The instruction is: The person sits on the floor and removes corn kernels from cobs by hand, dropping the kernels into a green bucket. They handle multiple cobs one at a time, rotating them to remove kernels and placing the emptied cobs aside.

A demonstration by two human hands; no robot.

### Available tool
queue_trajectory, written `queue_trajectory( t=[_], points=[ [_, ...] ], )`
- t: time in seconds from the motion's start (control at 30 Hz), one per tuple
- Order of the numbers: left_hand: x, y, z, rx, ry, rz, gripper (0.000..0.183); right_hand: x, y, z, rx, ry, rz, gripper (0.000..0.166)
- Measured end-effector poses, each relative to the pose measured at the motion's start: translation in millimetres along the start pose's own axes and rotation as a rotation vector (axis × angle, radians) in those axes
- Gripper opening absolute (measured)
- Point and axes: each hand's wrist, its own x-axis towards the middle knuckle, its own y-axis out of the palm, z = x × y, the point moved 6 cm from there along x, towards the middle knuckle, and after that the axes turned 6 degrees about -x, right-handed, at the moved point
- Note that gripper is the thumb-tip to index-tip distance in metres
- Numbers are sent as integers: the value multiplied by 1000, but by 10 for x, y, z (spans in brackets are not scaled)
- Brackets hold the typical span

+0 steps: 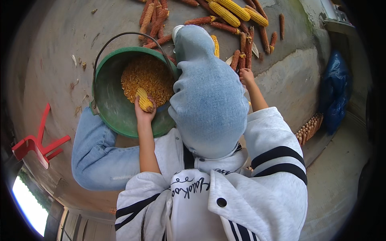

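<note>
My left hand (146,112) holds a yellow ear of corn (141,97) inside a green bucket (109,117) with a wire handle (104,49). Loose corn kernels (159,76) lie in the bucket under the ear. To the right of my raised denim knee (211,90), my right hand (247,76) is low by the floor, at the near ends of several reddish bare corncobs (248,51). The knee covers part of that hand, so whether its fingers grip a cob is unclear.
More bare cobs (153,22) and yellow ears (232,10) lie scattered on the concrete floor ahead. At the left stands a red plastic object (36,144). A blue plastic bag (334,90) sits at the right, with stacked cobs (309,129) beside it.
</note>
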Motion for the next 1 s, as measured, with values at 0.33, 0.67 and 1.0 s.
queue_trajectory(
  t=[0.33,0.67,1.0],
  points=[
    [-161,-55,-61,246,87,-101,43,-33,80,154,-334,-236,-347,46],
    [-171,0,-7,238,116,20,41,18,93,286,-577,-207,-210,56],
    [-101,-37,-19,234,133,-20,38,-26,395,-43,165,144,313,55]
  ],
)
